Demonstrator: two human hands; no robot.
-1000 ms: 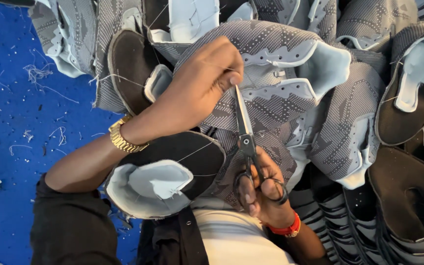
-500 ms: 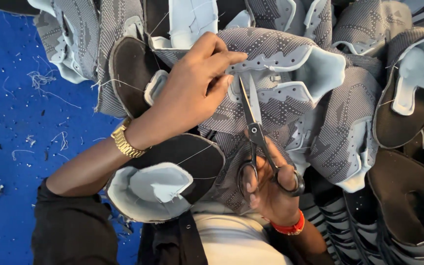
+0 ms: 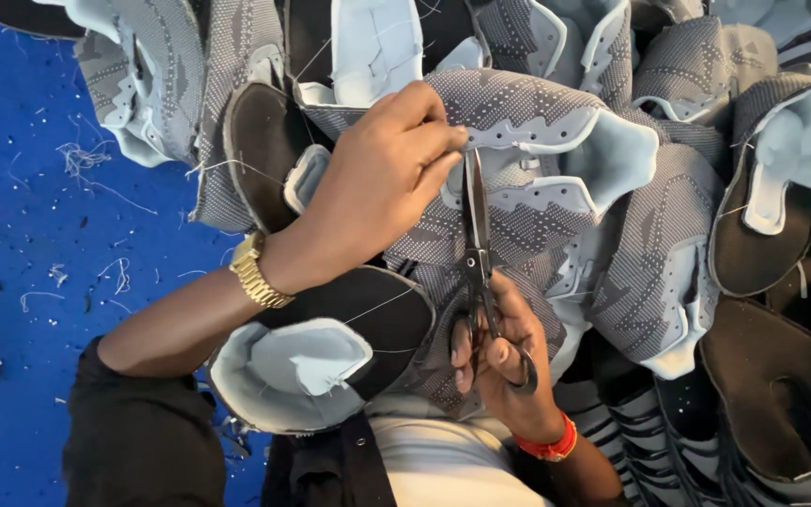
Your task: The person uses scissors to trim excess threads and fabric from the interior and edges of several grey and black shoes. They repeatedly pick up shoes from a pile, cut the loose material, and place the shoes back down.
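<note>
My left hand point(image 3: 382, 183), with a gold watch on the wrist, pinches the edge of a grey patterned shoe upper point(image 3: 527, 202) with pale blue lining. My right hand point(image 3: 499, 361), wearing a red bracelet, grips a pair of dark scissors point(image 3: 477, 239) by the loops. The blades point up and away from me, their tips right beside my left fingertips at the upper's stitched edge. The blades look nearly closed.
Many more grey and black shoe uppers point(image 3: 753, 188) are heaped across the top and right. One black-backed upper point(image 3: 321, 352) lies on my lap under my left forearm. A blue surface point(image 3: 39, 263) strewn with thread scraps is at the left.
The scissors have shifted slightly and their tips now sit closer to my left fingertips. My left hand keeps its pinch on the upper's edge.
</note>
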